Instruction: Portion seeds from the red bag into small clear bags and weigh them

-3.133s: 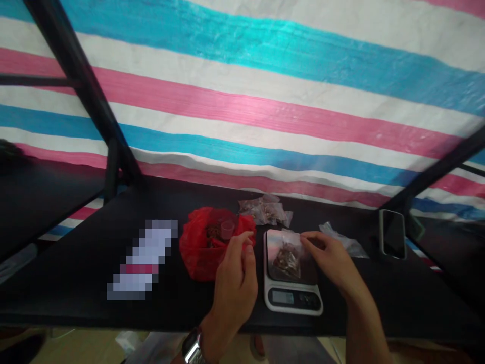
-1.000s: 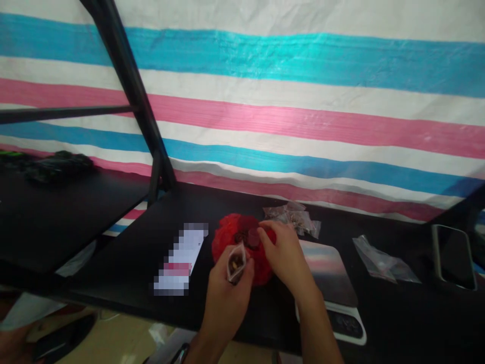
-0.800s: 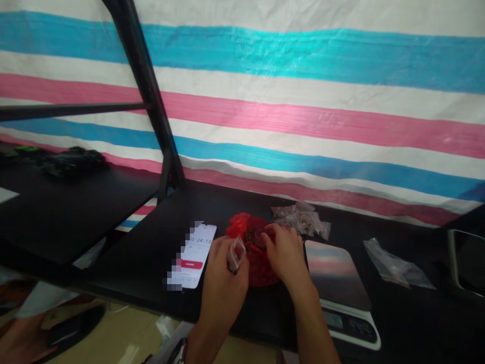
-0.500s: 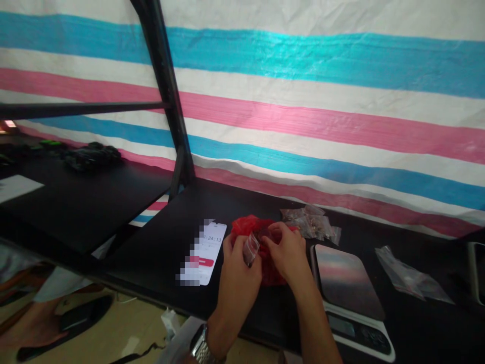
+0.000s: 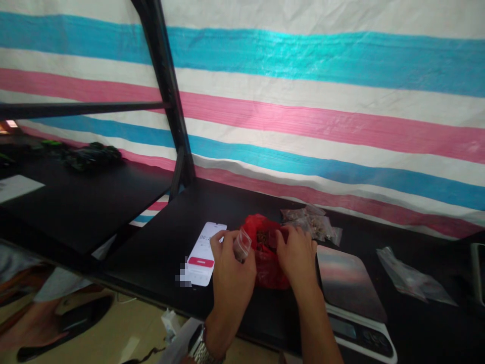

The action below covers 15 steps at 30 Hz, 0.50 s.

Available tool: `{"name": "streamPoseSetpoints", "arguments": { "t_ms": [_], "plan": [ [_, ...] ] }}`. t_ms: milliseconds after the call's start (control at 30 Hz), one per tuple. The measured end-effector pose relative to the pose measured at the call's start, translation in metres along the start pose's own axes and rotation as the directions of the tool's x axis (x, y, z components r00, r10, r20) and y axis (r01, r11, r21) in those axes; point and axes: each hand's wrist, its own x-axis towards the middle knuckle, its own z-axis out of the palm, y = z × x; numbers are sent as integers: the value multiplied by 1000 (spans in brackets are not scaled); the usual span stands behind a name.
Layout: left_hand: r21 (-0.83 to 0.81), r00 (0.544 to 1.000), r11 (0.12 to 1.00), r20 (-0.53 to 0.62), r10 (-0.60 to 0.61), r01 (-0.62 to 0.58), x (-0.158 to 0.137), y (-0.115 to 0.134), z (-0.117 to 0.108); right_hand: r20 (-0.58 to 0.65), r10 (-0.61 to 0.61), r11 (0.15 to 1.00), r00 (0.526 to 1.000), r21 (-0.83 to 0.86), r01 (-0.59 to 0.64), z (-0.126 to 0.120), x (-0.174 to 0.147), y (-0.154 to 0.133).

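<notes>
My left hand (image 5: 234,275) is closed around a small clear zip bag (image 5: 242,243), whose top edge sticks up between thumb and fingers. Beside it, an open red plastic bag (image 5: 271,275) sits on the black table, with small brownish pieces (image 5: 262,237) visible inside. My right hand (image 5: 297,253) has its fingers curled over the red bag's right rim, gripping the plastic; its fingertips are partly hidden. Behind that hand lie several filled clear zip bags (image 5: 320,225).
To the right stands a kitchen scale (image 5: 350,278) with a metal plate. Flat clear bags (image 5: 409,278) lie farther right. A phone (image 5: 204,253) showing a timer rests left of my left hand. A black upright post (image 5: 166,76) rises behind. At lower left is another person's hand (image 5: 34,323).
My hands have moved apart: the left went slightly left with the zip bag, the right moved to the red bag's right side. The red bag's opening and contents show more.
</notes>
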Motion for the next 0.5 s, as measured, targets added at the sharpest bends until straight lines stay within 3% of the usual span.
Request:
{"name": "streamPoseSetpoints", "arguments": {
  "t_ms": [67,200,333,500],
  "plan": [
    [-5,999,1000,37,-13,13,2,-2,1,16,-5,1000,1000,1,5,0,-1,1],
    [-13,968,995,233,-97,103,4,-6,5,104,-18,998,994,55,12,-5,-2,-2],
    [97,984,994,163,-69,53,4,-7,9,211,-66,986,975,166,31,-10,0,-6],
    [-10,981,998,185,-58,60,6,-5,11,88,-73,985,993,163,58,-8,5,-12]
  ]
}}
